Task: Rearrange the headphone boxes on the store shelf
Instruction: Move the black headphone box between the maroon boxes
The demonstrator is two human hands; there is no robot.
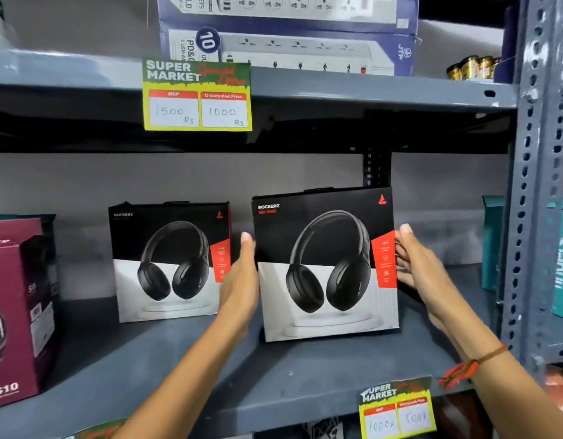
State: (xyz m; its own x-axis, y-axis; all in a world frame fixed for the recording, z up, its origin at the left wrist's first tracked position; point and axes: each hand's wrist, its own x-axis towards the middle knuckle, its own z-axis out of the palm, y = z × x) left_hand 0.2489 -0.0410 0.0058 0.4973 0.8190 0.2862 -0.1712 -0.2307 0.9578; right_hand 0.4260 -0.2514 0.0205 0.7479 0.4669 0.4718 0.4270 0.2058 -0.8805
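A black, white and red headphone box (324, 264) stands upright on the grey metal shelf (185, 369), right of centre. My left hand (240, 280) presses flat against its left edge and my right hand (422, 264) holds its right edge, so both hands clasp it. A second, matching headphone box (169, 261) stands further back to the left, partly hidden by my left hand. A maroon headphone box (14, 312) marked S10 sits at the far left.
Above, the upper shelf (368, 90) carries blue power-strip boxes (289, 36), small gold tins (473, 68) and a yellow price tag (197, 96). A perforated grey upright (533, 185) bounds the right side, with teal boxes (562, 258) beyond. Another price tag (397, 410) hangs at the front edge.
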